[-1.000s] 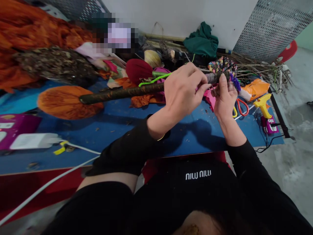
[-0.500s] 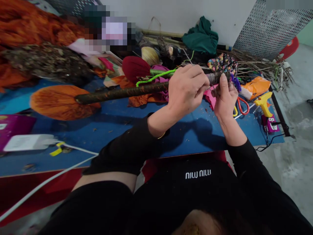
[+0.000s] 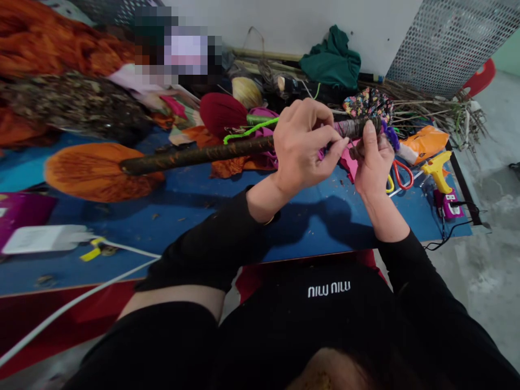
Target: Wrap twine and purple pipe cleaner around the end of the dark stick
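A dark brown stick [image 3: 199, 156] slants across the blue table, its left end against a round bundle of orange cloth [image 3: 93, 174]. My right hand [image 3: 374, 160] is closed around the stick's right end, thumb on top, where grey twine [image 3: 352, 129] is wound in a band. Fuzzy purple trim [image 3: 391, 135] shows just beyond that thumb. In front of the stick is my left hand [image 3: 304, 143], thumb and forefinger pinched together at what looks like a thin strand of the twine. A bright green fuzzy strip [image 3: 252, 130] lies behind the stick.
Red-handled scissors [image 3: 403, 174], a yellow glue gun [image 3: 439, 170] and a purple power strip [image 3: 450, 204] are at right. Dark red [image 3: 222, 115] and green cloth [image 3: 333, 59] and twigs [image 3: 439, 105] line the back. A white adapter [image 3: 46, 238] with its cable lies front left.
My left hand has turned and opened out slightly, with thumb and forefinger now pointing toward my right hand. My right hand keeps its grip; the view has shifted a little.
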A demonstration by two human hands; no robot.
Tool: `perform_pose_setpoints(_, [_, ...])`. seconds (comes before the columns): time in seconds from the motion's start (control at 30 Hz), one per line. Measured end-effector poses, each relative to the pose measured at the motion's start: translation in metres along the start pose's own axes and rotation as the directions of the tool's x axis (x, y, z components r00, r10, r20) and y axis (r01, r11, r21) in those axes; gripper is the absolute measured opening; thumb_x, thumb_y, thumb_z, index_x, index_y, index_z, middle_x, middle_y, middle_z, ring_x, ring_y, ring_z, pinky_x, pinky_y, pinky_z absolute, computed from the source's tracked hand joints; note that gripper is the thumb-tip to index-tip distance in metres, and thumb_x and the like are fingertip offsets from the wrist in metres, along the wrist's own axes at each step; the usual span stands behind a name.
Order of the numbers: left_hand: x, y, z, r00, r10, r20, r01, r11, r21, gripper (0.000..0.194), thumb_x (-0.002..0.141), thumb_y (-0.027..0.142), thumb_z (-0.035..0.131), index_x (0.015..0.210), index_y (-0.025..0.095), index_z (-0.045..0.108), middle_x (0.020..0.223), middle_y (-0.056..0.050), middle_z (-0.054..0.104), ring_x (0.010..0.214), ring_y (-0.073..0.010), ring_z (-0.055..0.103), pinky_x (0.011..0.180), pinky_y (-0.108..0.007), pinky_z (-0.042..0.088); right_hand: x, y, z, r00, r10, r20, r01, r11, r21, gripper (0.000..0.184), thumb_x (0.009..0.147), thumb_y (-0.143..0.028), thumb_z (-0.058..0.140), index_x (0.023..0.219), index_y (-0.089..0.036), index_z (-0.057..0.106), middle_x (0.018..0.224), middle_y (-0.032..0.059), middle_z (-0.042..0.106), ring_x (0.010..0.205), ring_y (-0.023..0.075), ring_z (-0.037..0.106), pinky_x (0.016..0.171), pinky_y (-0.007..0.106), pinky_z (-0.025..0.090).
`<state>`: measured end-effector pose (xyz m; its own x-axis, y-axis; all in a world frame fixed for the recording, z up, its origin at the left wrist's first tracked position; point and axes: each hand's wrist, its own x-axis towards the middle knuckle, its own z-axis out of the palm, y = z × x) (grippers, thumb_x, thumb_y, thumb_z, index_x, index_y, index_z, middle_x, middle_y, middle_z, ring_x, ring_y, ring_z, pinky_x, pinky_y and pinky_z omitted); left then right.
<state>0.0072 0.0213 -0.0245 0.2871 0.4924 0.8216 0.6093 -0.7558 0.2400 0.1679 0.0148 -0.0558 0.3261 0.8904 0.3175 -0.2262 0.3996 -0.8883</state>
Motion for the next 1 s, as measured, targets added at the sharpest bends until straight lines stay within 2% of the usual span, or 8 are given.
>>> perform_pose_setpoints(0.23, [-0.002, 0.002, 0.005, 0.969, 0.089, -0.229, -0.096, 0.995, -0.02, 0.024, 0.098, 0.028, 0.059, 0.075, 0.028, 0.064, 0.094, -0.005, 0.072, 0.088, -0.0232, 0.059, 0.078, -0.049, 0.052, -0.006, -0.01, 0.01, 0.999, -0.021, -0.03, 0.016, 0.987, -0.161, 0.049, 0.078, -0.056, 0.093, 0.08, -0.028, 0.053, 0.068, -0.0085, 0.053, 0.065, 0.0124, 0.06, 0.065, 0.031, 0.064])
perform_pose_setpoints(0.33, [0.0, 0.005, -0.002, 0.997, -0.006, -0.078, 0.004, 1.0, -0.024, 0.026, 0.098, 0.033, 0.054, 0.074, 0.03, 0.063, 0.101, -0.006, 0.077, 0.095, -0.0263, 0.067, 0.086, -0.053, 0.056, -0.006, -0.005, 0.007, 0.999, -0.016, -0.033, 0.009, 0.978, -0.209, 0.046, 0.083, -0.056, 0.09, 0.086, -0.028, 0.053, 0.071, -0.0088, 0.055, 0.071, 0.0128, 0.064, 0.066, 0.03, 0.064])
perform_pose_setpoints(0.43, [0.004, 0.01, -0.011, 0.986, -0.143, 0.087, 0.148, 0.988, -0.046, 0.031, 0.101, 0.034, 0.047, 0.074, 0.033, 0.061, 0.109, -0.007, 0.08, 0.103, -0.0274, 0.072, 0.097, -0.054, 0.058, -0.006, -0.002, 0.005, 0.999, -0.01, -0.036, 0.002, 0.977, -0.214, 0.042, 0.087, -0.052, 0.088, 0.093, -0.028, 0.054, 0.076, -0.0083, 0.058, 0.079, 0.0129, 0.069, 0.069, 0.029, 0.065])
perform_pose_setpoints(0.63, [0.006, 0.011, -0.011, 0.962, -0.237, 0.133, 0.254, 0.959, -0.127, 0.031, 0.11, 0.039, 0.042, 0.1, 0.032, 0.071, 0.118, -0.005, 0.079, 0.115, -0.0267, 0.071, 0.102, -0.051, 0.056, -0.007, -0.004, 0.008, 0.999, 0.009, -0.042, -0.018, 0.972, -0.232, 0.04, 0.087, -0.046, 0.087, 0.096, -0.028, 0.053, 0.08, -0.0083, 0.059, 0.079, 0.0117, 0.067, 0.068, 0.028, 0.064])
perform_pose_setpoints(0.73, [0.009, 0.006, -0.011, 0.939, -0.325, 0.115, 0.34, 0.927, -0.159, 0.022, 0.108, 0.04, 0.053, 0.117, 0.029, 0.07, 0.118, -0.003, 0.079, 0.107, -0.0215, 0.072, 0.095, -0.043, 0.059, -0.007, -0.006, 0.007, 0.999, 0.01, -0.035, -0.018, 0.973, -0.23, 0.037, 0.088, -0.039, 0.087, 0.095, -0.028, 0.052, 0.081, -0.0078, 0.059, 0.085, 0.013, 0.068, 0.072, 0.029, 0.064])
perform_pose_setpoints(0.83, [0.013, 0.0, -0.013, 0.93, -0.286, 0.23, 0.317, 0.942, -0.109, 0.029, 0.099, 0.043, 0.07, 0.123, 0.029, 0.077, 0.119, -0.002, 0.082, 0.106, -0.0241, 0.075, 0.091, -0.045, 0.059, -0.008, -0.007, 0.004, 0.998, -0.011, -0.054, -0.003, 0.965, -0.262, 0.029, 0.09, -0.028, 0.08, 0.091, -0.027, 0.052, 0.086, -0.0064, 0.06, 0.092, 0.0145, 0.069, 0.079, 0.032, 0.065])
perform_pose_setpoints(0.9, [0.015, -0.005, -0.014, 0.92, -0.241, 0.31, 0.281, 0.955, -0.091, 0.03, 0.099, 0.046, 0.07, 0.123, 0.03, 0.079, 0.121, -0.003, 0.084, 0.112, -0.029, 0.075, 0.095, -0.049, 0.057, -0.008, -0.005, 0.002, 0.997, -0.034, -0.063, 0.015, 0.959, -0.284, 0.026, 0.09, -0.024, 0.077, 0.089, -0.027, 0.051, 0.088, -0.0056, 0.061, 0.094, 0.0151, 0.068, 0.082, 0.034, 0.066])
perform_pose_setpoints(1.0, [0.013, -0.011, -0.012, 0.917, -0.233, 0.323, 0.277, 0.956, -0.098, 0.032, 0.099, 0.046, 0.07, 0.126, 0.031, 0.079, 0.123, -0.004, 0.084, 0.114, -0.0322, 0.076, 0.096, -0.049, 0.057, -0.009, -0.002, -0.001, 0.998, -0.046, -0.042, 0.033, 0.963, -0.267, 0.026, 0.09, -0.026, 0.078, 0.093, -0.028, 0.053, 0.087, -0.0059, 0.061, 0.089, 0.0139, 0.066, 0.08, 0.033, 0.066])
